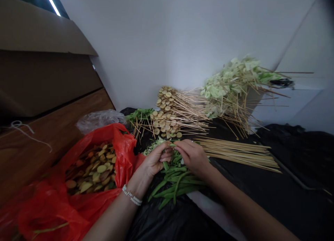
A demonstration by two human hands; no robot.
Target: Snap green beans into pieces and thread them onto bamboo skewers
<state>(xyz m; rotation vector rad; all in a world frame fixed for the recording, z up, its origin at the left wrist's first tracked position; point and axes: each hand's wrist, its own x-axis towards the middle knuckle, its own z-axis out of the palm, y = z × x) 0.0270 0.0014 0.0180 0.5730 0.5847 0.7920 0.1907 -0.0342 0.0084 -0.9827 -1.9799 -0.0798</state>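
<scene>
My left hand (156,161) and my right hand (192,156) meet over a heap of green beans (177,183) on black plastic sheeting. The left fingers pinch a short piece of green bean (166,164). The right fingers are curled and pinch a green bean end at the same spot; I cannot make out whether a skewer is in them. A beaded bracelet (132,195) circles my left wrist. A bundle of bare bamboo skewers (240,152) lies just right of my right hand.
A red plastic bag (78,202) of sliced potato sits at the left. Behind the hands lie potato skewers (167,115), green bean skewers (141,115) and cabbage skewers (232,84). A cardboard box (39,60) and a wooden surface (39,143) are at far left, a white wall behind.
</scene>
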